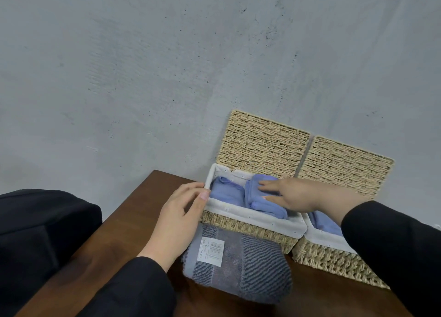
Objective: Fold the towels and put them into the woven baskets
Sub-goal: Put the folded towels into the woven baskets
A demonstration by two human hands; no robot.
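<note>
Two lidded, cloth-lined woven straw baskets are sitting side by side on the dark brown wooden surface (133, 221), and the left-hand woven basket (250, 229) is serving as the landmark here. Its raised lid (260, 144) is leaning back against the grey wall behind it; a knock could bring that lid down on the fingers working inside. The second woven basket (334, 259), touching the landmark's right side, is already holding pale blue cloth.

Just in front of the landmark, a folded grey ribbed towel with a white label (241, 264) is waiting, lying close to the near edge of the surface, so a brushing sleeve could drag it off or undo its fold.

Inside the landmark, two folded pale blue towels (238, 192) are lying. The right hand (293, 195) is pressing flat, fingers straight, on the right one; pushing too hard could rumple it. The left hand (179, 218) is gripping the landmark's left corner rim, thumb over the white liner, which could be tugged loose.
</note>
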